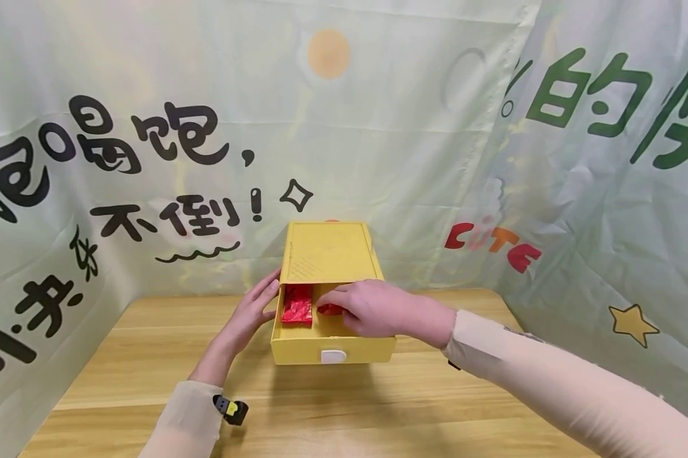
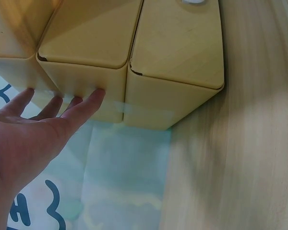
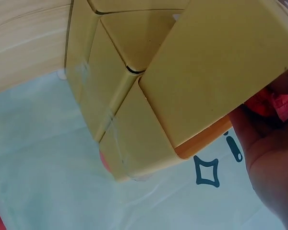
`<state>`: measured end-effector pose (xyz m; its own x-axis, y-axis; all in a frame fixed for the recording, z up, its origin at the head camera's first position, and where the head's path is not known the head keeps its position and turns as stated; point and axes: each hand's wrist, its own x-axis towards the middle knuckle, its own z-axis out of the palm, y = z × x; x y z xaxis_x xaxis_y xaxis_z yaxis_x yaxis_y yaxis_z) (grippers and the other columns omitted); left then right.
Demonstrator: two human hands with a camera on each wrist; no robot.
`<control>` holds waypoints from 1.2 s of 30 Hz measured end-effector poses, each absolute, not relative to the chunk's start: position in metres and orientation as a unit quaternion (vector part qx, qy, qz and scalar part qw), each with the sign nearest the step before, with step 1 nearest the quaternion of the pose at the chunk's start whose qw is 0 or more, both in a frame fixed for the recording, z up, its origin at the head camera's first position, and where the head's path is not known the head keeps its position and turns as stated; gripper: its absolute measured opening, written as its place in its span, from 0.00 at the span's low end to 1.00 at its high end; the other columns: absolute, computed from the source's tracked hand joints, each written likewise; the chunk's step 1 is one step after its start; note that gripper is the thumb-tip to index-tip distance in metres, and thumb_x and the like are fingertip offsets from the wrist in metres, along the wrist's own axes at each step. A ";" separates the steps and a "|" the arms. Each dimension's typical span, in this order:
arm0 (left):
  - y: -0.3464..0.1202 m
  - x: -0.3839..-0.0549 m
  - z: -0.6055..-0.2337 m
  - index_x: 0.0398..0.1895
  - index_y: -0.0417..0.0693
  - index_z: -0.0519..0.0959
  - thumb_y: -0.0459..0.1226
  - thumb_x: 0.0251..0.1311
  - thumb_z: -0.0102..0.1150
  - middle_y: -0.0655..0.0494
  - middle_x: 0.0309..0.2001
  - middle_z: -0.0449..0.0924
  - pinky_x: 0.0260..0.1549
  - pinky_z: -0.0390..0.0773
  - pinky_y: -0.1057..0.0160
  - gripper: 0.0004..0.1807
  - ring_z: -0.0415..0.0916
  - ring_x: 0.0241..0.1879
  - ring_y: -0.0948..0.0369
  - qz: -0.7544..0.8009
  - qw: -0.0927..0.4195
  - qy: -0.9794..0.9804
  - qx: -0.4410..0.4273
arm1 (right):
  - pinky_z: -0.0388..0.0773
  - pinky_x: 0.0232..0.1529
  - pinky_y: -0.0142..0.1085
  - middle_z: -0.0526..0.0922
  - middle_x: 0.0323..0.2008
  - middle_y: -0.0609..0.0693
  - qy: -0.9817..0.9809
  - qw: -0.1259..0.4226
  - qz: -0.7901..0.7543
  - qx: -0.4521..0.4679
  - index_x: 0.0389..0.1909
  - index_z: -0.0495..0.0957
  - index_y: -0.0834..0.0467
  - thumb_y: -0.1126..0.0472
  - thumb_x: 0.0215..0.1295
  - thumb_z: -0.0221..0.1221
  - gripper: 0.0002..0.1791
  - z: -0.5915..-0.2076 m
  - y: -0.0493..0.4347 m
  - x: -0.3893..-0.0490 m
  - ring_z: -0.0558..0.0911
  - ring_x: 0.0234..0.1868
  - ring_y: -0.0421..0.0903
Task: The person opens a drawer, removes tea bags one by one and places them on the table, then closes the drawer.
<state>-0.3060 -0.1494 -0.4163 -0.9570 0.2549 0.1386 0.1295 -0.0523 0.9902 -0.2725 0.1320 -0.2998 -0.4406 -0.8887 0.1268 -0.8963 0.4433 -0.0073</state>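
Reaches in from four o'clock with the right arm, stretched low over the bench (image 1: pixel 435 407) in a pale sleeve (image 1: pixel 550 375), forearm slanting toward ten o'clock. Crosses the three-o'clock rim of a pulled-out yellow drawer (image 1: pixel 298 352) and dips the right hand (image 1: pixel 372 308) inside, back of the hand uppermost and fingers pointing toward nine o'clock. Pinches a red packet (image 1: pixel 329 310) between thumb and curled fingers, near the middle of the drawer and largely covered by the grasp. Has a second red packet (image 1: pixel 298 305) lying just beside, at nine o'clock from the pinched one, along the drawer's wall.

Brings the left arm in from seven o'clock, forearm tilted toward one o'clock, with a small black-and-yellow piece (image 1: pixel 232 409) on the cuff. Rests the left hand (image 1: pixel 254 315) at the nine-o'clock side of the yellow cabinet (image 1: pixel 331 248), fingers spread apart and nearly straight, fingertips against the side wall in the left wrist view. Faces the drawer front, with a white handle (image 1: pixel 333 356) at six o'clock.
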 end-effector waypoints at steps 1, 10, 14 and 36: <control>-0.150 -0.306 -0.417 0.84 0.47 0.53 0.49 0.83 0.43 0.45 0.82 0.51 0.70 0.63 0.32 0.34 0.50 0.80 0.44 0.712 0.044 0.686 0.140 | 0.82 0.41 0.34 0.87 0.50 0.47 -0.847 0.056 0.041 0.527 0.61 0.81 0.57 0.70 0.67 0.58 0.22 -0.300 0.133 -0.272 0.81 0.35 0.42; -0.150 -0.307 -0.418 0.84 0.47 0.53 0.49 0.83 0.43 0.45 0.82 0.51 0.70 0.64 0.33 0.34 0.50 0.80 0.45 0.714 0.044 0.684 0.140 | 0.84 0.43 0.34 0.88 0.52 0.49 -0.827 0.099 0.088 0.546 0.60 0.81 0.57 0.71 0.65 0.60 0.22 -0.303 0.143 -0.269 0.85 0.42 0.42; -0.150 -0.307 -0.417 0.84 0.47 0.53 0.49 0.83 0.43 0.45 0.82 0.51 0.70 0.64 0.32 0.34 0.50 0.80 0.45 0.714 0.044 0.684 0.142 | 0.83 0.43 0.32 0.87 0.52 0.48 -0.821 0.111 0.120 0.547 0.60 0.81 0.57 0.71 0.65 0.60 0.22 -0.303 0.148 -0.267 0.85 0.41 0.41; -0.150 -0.307 -0.417 0.84 0.47 0.53 0.49 0.83 0.42 0.45 0.83 0.50 0.70 0.65 0.32 0.34 0.50 0.80 0.45 0.715 0.044 0.684 0.140 | 0.78 0.32 0.28 0.88 0.50 0.52 -0.754 0.261 0.232 0.557 0.59 0.81 0.60 0.77 0.56 0.61 0.28 -0.317 0.174 -0.260 0.83 0.39 0.42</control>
<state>-0.3065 -0.1499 -0.4168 -0.9567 0.2547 0.1409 0.1296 -0.0607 0.9897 -0.2602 0.1744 -0.3169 -0.2445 -0.7186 0.6511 -0.9602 0.2730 -0.0592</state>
